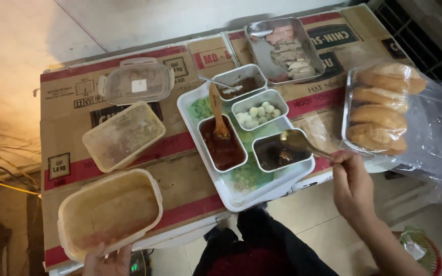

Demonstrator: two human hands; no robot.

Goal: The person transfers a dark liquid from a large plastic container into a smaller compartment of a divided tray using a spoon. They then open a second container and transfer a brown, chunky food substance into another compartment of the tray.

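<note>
- The worktop is covered in flattened cardboard, with pale floor tiles around it.
- A white tray holds four metal tins: red sauce with a wooden spoon, dark sauce, small white eggs and a brown paste.
- A steel tray under clear plastic carries baguettes.
- Another steel tray holds sliced meats.
- The left hand grips the rim of a large, nearly empty plastic tub.
- The right hand, fingers clenched, holds a metal spoon over the dark sauce tin.
</note>
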